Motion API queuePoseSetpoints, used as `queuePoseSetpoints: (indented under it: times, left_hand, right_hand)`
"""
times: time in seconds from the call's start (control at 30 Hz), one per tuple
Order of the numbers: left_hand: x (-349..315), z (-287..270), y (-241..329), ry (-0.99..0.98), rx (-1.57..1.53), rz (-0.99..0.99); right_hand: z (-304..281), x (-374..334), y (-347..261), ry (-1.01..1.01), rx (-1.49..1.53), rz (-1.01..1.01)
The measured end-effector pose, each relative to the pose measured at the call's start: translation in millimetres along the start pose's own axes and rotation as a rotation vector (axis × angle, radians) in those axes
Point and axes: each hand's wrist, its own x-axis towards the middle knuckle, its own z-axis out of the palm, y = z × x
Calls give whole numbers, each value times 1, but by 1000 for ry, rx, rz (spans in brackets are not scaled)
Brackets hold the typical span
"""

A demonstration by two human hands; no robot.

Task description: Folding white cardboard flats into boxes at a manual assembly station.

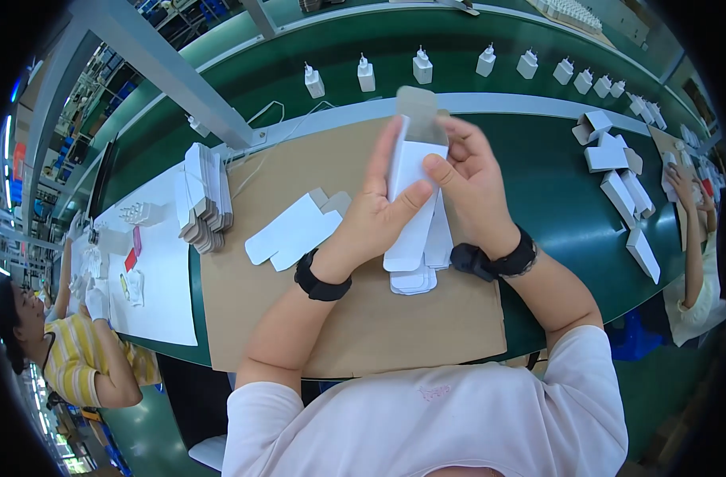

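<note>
Between my two hands I hold up a white folding carton [417,163], its grey-lined end flap standing up at the far end. My left hand [383,199] grips its left side, fingers along the edge and thumb across the front. On the other side my right hand [470,179] has its thumb on the front face and fingers curled behind. Below them lies a small pile of flat white cartons [414,266]. Left of my left wrist, more flat cartons [295,230] rest on the brown cardboard sheet [355,334].
A stack of flattened cartons [204,195] stands at the left. Several opened white boxes [617,179] lie on the green table at right. Beyond the metal rail [522,103], white pump-top bottles [422,67] stand in a row. Co-workers sit left [81,358] and right [693,270].
</note>
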Motion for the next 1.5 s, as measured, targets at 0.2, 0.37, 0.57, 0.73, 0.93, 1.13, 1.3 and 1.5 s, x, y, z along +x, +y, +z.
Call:
queuePoseSetpoints:
  times: [0.2, 0.37, 0.57, 0.73, 0.93, 1.13, 1.3, 1.5]
  left_hand:
    - [-1, 4, 13, -103, -282, -223]
    - [-1, 0, 17, -115, -312, -296]
    - [-3, -10, 3, -159, 22, -118]
    - [-2, -11, 18, -181, 93, -197]
    - [-1, -6, 15, -120, 113, -181]
    - [-6, -19, 2, 29, 420, -21]
    - [0, -17, 1, -113, 943, -335]
    - [-1, -17, -1, -126, 681, -417]
  right_hand:
    - [-28, 8, 1, -246, -239, 64]
    - [-11, 0, 1, -107, -417, -314]
    - [-29, 20, -24, -265, -416, 138]
    - [-37, 24, -31, -276, -440, 261]
    - [-40, 15, -22, -410, -340, 99]
    - [-69, 36, -58, -172, -782, 57]
    - [-199, 52, -134, 491, -1966, -471]
    - [-118, 48, -75, 134, -1444, -428]
